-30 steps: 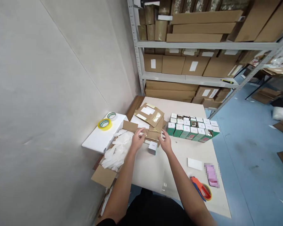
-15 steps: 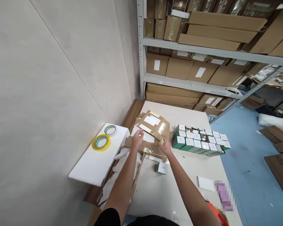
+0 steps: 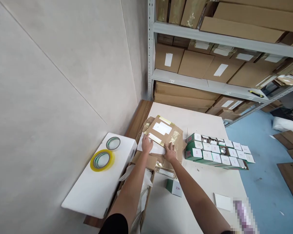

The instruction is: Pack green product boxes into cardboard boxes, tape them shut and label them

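Observation:
A flattened piece of cardboard (image 3: 174, 132) with white labels and shiny tape lies on a stack of other flattened cardboard (image 3: 178, 152). My left hand (image 3: 147, 143) rests at its near left edge, fingers stretched forward. Flat on its near right part is my right hand (image 3: 170, 151), with the fingers spread. Some white paper (image 3: 157, 148) shows between the hands, under the cardboard. Closer to me, a single small green and white box (image 3: 174, 188) stands on the white table (image 3: 166, 211).
Rows of green and white boxes (image 3: 216, 152) stand to the right. A white block (image 3: 88, 188) at left carries a yellow tape roll (image 3: 101, 160) and a thinner tape ring (image 3: 113, 143). Behind is a shelf (image 3: 185, 78) of cartons. An open carton with white paper (image 3: 143, 191) lies beneath my left forearm.
The labelled cardboard has settled flatter on the stack. My right hand has let go of its corner and now lies on top. The view has shifted and come closer.

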`<state>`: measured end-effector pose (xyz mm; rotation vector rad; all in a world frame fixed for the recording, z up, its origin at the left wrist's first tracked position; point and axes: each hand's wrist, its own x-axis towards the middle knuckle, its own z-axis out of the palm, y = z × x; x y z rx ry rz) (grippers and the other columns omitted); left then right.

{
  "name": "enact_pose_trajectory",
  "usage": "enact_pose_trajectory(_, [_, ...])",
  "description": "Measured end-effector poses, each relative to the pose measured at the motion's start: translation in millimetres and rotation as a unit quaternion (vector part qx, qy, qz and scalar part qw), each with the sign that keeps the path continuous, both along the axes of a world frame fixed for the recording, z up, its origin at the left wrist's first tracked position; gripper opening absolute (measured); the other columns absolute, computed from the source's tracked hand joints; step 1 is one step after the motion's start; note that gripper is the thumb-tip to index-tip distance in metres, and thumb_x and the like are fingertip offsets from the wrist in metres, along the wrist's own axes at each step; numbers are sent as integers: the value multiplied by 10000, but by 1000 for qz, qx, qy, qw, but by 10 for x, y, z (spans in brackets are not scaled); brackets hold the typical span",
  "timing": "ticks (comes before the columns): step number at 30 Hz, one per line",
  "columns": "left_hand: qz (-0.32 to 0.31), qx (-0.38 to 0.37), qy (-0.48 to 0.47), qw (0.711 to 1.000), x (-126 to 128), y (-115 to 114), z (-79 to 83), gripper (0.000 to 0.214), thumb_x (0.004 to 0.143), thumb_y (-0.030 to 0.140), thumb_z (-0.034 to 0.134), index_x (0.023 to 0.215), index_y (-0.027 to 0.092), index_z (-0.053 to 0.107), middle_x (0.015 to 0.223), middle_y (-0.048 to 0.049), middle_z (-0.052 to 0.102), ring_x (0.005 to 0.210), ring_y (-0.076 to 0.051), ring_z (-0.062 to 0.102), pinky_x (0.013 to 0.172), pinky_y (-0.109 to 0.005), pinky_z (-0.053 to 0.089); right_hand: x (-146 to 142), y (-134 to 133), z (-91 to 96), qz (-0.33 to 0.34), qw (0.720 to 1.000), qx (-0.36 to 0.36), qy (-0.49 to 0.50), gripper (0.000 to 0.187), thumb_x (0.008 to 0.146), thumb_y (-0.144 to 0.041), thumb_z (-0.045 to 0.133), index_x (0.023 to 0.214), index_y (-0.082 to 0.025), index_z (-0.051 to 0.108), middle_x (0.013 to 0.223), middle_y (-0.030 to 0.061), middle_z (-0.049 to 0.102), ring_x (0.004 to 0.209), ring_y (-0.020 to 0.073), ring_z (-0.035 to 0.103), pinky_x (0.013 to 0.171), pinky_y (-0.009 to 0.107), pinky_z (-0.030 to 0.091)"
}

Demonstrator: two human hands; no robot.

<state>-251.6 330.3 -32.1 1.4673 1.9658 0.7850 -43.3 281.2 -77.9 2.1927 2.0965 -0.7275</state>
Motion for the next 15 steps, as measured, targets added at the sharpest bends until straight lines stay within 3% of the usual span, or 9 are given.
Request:
enact_pose_trajectory(5, [-2,-44,-2,999,-78,109,-167,589,887,210,596,1469,159,516,1643,-158,359,1538,-313,297,1241,-430,282,95,-218,-251,14,999,13,-32,772,857,-220,638,1574,-371,395,1738,99,69,1573,451,44,1153,641,270])
enact_pose_trajectory(10, [4,-90,4,996,-103,180,-329,710,855,215,627,1527,100,428,1659,-212,306,1556,-337,251,1262,-435,218,204,-376,-298,29,997,45,-49,620,908,-193,589,1508,-331,511,1733,94,125,1582,420,41,1184,606,229])
enact_pose_trajectory(15, [-19,-133,18,991,-81,193,-397,715,842,238,620,1515,91,429,1515,-250,508,1443,-354,448,1161,-443,354,289,-487,-253,40,996,54,-55,572,912,-133,560,1445,-339,581,1735,51,136,1588,384,44,1182,571,244])
